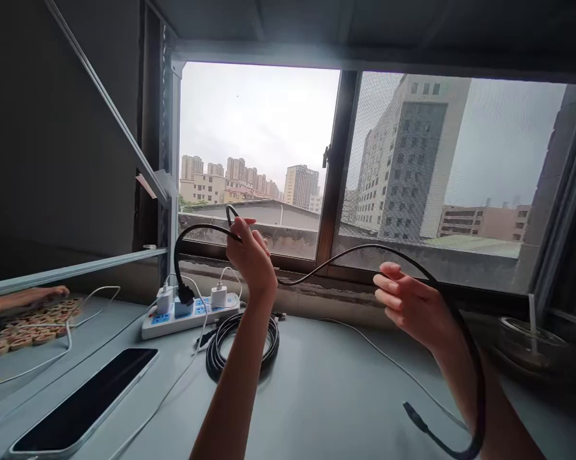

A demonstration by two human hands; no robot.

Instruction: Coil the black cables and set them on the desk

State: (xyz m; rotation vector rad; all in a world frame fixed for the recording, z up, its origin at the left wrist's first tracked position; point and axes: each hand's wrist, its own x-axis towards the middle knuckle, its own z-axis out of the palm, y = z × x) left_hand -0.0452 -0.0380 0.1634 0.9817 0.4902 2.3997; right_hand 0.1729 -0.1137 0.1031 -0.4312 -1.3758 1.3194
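Observation:
My left hand (250,250) is raised before the window, closed around a black power cord (204,226). One end of the cord arcs left and down to a black plug (186,294) at the white power strip (192,319); whether it is plugged in I cannot tell. From this hand the cord waves right, passes by the back of my right hand (407,303) and runs down along the wrist. It ends in a black connector (415,416) above the table. Loosely bent and apart, the right hand's fingers hold nothing visible. A coiled black cable (272,345) lies behind my left forearm.
On the left lies a phone (84,402), near thin white cables (69,332). Another person's hand (41,295) is over a mat of round wooden pieces (39,326). White chargers (218,295) sit in the strip. A clear cup with a straw (532,338) stands far right.

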